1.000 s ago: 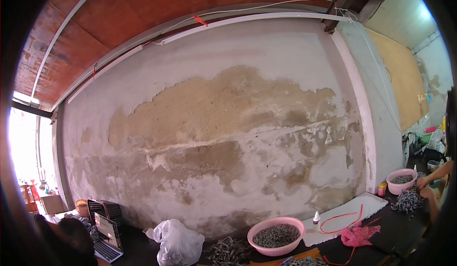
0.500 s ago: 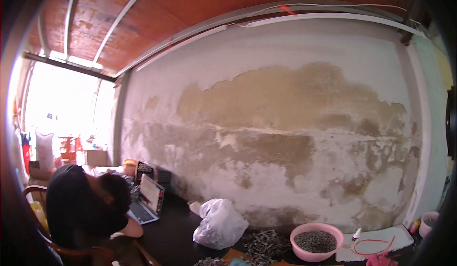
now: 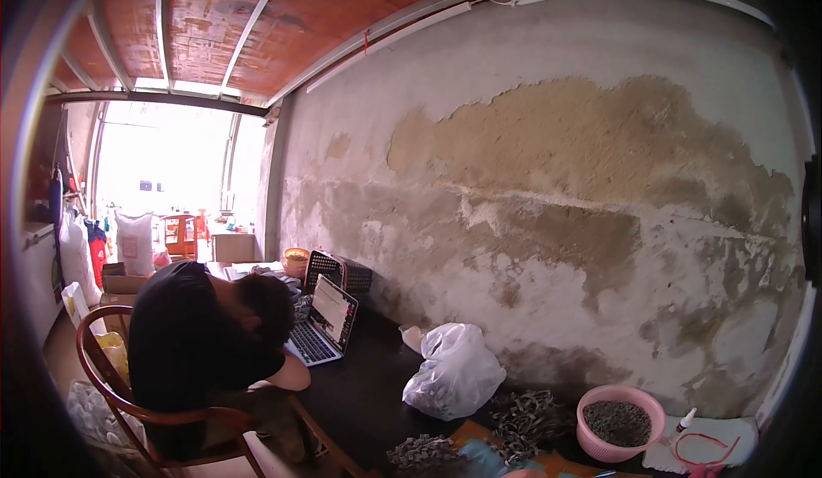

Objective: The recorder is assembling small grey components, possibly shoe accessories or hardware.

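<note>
Neither of the wearer's hands is in view. On the dark worktop (image 3: pixel 360 392), a round pink plastic basin (image 3: pixel 620 422) holds small grey pieces; left of it lie tangled dark strips (image 3: pixel 524 416) and a crinkled white plastic bag (image 3: pixel 452 371).

Both hands lie out of view; the bottom edge cuts the worktop (image 3: pixel 360 401) and grey heap (image 3: pixel 424 454).

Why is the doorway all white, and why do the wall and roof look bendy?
In the head view, daylight through the open doorway is overexposed, so it washes out to white; the person on the chair in front of it looks dark; the fisheye lens bows the roof beams and wall, and the corners fade to black.
</note>
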A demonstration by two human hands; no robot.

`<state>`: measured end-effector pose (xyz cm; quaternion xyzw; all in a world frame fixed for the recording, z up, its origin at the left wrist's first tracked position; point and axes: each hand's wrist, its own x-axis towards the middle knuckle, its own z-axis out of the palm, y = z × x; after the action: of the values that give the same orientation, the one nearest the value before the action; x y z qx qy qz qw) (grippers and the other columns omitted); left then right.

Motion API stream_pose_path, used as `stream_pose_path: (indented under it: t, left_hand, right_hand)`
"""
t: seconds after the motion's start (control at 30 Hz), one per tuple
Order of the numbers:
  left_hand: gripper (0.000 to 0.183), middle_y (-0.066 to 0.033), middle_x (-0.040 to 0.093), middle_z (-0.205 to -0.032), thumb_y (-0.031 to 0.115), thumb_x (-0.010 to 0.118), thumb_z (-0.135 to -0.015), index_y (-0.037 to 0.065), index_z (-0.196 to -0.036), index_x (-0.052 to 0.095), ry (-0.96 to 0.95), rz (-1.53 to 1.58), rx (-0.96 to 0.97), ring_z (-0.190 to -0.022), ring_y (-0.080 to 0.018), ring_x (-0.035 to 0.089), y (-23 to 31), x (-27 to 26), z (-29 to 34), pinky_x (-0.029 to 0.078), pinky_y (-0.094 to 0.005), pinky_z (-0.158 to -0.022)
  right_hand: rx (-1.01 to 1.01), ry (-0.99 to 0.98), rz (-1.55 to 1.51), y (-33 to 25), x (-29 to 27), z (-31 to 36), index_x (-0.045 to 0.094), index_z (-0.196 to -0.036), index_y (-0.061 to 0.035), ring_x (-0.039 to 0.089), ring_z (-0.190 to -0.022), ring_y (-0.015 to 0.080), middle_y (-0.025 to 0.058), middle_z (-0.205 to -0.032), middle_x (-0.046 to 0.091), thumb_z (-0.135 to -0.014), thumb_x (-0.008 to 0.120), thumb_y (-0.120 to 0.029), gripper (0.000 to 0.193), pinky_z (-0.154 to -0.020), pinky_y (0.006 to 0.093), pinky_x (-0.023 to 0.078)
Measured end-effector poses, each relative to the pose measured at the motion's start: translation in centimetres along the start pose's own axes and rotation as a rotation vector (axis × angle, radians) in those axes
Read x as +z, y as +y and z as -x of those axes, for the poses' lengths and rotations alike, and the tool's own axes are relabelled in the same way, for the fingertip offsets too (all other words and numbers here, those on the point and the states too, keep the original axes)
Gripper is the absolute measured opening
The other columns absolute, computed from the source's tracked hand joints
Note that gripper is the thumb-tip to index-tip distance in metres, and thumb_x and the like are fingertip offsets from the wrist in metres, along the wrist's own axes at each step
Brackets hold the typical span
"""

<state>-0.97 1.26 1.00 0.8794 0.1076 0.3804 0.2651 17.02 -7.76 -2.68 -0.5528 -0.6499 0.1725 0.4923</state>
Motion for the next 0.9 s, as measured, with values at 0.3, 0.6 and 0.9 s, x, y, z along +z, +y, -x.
stream_pose_path:
  t: [0.3,0.6,0.9]
  left_hand:
    - [0.017,-0.0131,0.066,-0.083,0.019,0.065,-0.079,0.005,-0.089,0.067,0.145,0.180,-0.303,-0.074,-0.0255,0.063,0.3,0.8,0.0,0.049,-0.0351,-0.066]
    - [0.019,-0.0082,0.067,-0.079,0.019,0.067,-0.080,0.003,-0.090,0.067,0.092,0.535,-0.481,-0.070,-0.0151,0.062,-0.6,1.8,0.3,0.048,-0.0305,-0.064]
    - [0.013,-0.0048,0.065,-0.077,0.014,0.064,-0.084,0.001,-0.088,0.065,0.101,0.639,-0.448,-0.069,-0.0130,0.061,0.0,1.8,-0.1,0.050,-0.0268,-0.062]
  right_hand:
    - [0.335,0.014,-0.685,-5.4,-0.2,-0.7,0.055,-0.103,-0.0061,0.048,-0.061,0.0114,0.0030,-0.075,0.051,-0.094,0.046,-0.021,0.019,-0.054,0.0248,0.039]
    - [0.118,-0.115,-0.413,-5.3,-0.7,-0.4,0.057,-0.098,-0.0033,0.053,-0.069,0.0115,0.0026,-0.082,0.054,-0.094,0.046,-0.024,0.024,-0.059,0.0237,0.042]
    - [0.397,-0.136,-0.738,-4.8,-0.8,-0.5,0.059,-0.095,-0.0034,0.054,-0.067,0.0100,0.0008,-0.078,0.058,-0.092,0.048,-0.025,0.024,-0.061,0.0219,0.044]
